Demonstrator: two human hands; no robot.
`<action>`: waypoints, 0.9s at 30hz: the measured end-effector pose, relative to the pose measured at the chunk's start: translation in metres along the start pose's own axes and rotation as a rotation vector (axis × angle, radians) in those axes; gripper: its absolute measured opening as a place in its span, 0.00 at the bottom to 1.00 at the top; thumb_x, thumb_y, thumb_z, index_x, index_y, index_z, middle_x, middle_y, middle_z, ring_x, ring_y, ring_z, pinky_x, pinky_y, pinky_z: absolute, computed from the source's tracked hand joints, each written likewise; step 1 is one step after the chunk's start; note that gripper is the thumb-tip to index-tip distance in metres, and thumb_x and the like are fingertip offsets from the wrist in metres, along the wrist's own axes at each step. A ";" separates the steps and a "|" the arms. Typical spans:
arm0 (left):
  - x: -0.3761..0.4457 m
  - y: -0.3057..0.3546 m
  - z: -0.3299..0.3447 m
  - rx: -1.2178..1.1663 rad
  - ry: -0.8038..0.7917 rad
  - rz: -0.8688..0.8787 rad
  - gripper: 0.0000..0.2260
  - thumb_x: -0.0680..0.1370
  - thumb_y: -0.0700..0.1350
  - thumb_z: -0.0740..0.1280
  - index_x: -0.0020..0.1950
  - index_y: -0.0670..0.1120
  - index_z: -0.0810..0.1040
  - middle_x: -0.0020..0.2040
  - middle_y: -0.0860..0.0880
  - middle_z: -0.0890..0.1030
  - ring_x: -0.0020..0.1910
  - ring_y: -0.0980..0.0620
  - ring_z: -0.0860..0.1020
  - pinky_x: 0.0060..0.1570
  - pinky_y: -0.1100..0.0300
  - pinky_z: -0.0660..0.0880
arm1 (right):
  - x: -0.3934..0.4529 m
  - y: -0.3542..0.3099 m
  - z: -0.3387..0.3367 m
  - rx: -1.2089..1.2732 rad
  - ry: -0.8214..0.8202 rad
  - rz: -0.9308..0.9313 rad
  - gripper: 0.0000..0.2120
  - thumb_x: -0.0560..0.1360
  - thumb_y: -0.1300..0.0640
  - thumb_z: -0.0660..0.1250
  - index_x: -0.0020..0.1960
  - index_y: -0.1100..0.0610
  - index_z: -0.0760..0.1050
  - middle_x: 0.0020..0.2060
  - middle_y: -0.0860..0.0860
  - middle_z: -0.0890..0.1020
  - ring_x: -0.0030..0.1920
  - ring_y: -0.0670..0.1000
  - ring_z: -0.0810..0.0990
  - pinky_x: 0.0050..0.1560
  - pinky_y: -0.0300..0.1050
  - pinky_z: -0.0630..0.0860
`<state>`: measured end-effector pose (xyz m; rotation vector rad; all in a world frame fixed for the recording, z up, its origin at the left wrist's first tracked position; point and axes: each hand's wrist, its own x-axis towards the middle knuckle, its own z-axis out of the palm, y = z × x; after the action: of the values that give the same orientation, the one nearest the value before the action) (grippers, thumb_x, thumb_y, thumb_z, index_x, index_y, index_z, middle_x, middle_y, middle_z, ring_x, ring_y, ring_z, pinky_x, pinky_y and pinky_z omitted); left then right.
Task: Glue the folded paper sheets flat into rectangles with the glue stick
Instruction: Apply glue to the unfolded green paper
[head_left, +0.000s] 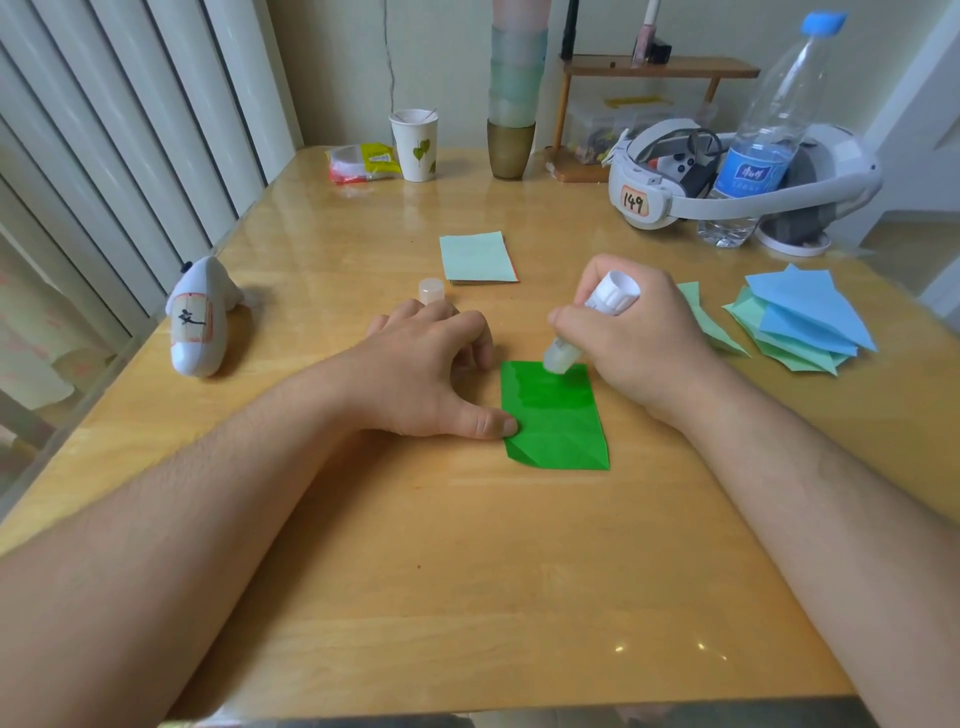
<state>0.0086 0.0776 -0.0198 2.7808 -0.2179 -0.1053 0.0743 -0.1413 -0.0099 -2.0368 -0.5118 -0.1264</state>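
The table (363, 545) carried a green sheet (558, 421) at frame centre. The left hand (421, 374) pinned its edge under the thumb (so it wouldn't slide), fingers loosely curled, while the right hand (639, 338) gripped the glue stick (592, 322), tip down on the paper's upper end.

Green folded sheet (555, 415) lies flat; glue stick (587, 322) tilted, tip apparently touching its far edge.

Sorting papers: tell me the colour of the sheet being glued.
Bright green sheet, head view.
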 end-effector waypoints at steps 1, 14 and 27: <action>0.000 0.000 0.000 -0.001 0.001 -0.002 0.31 0.56 0.79 0.64 0.52 0.63 0.69 0.52 0.62 0.69 0.58 0.52 0.65 0.61 0.53 0.63 | -0.003 -0.004 0.004 0.000 -0.042 -0.013 0.12 0.69 0.54 0.74 0.37 0.55 0.71 0.25 0.43 0.70 0.30 0.46 0.68 0.33 0.44 0.66; 0.000 0.000 0.001 -0.008 0.014 0.003 0.32 0.55 0.79 0.66 0.52 0.64 0.69 0.51 0.62 0.69 0.57 0.53 0.65 0.60 0.54 0.62 | -0.016 -0.022 0.019 -0.163 -0.243 -0.055 0.14 0.70 0.54 0.74 0.38 0.59 0.71 0.27 0.48 0.72 0.31 0.47 0.66 0.33 0.46 0.65; -0.005 0.002 -0.003 -0.006 -0.021 0.018 0.30 0.59 0.76 0.70 0.54 0.65 0.68 0.54 0.62 0.69 0.59 0.53 0.64 0.63 0.54 0.62 | -0.013 0.002 -0.021 -0.198 -0.266 -0.033 0.14 0.67 0.56 0.72 0.36 0.57 0.67 0.25 0.45 0.66 0.30 0.47 0.63 0.34 0.46 0.62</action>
<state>0.0034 0.0773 -0.0159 2.7722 -0.2482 -0.1308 0.0662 -0.1636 -0.0050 -2.2539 -0.7227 0.0792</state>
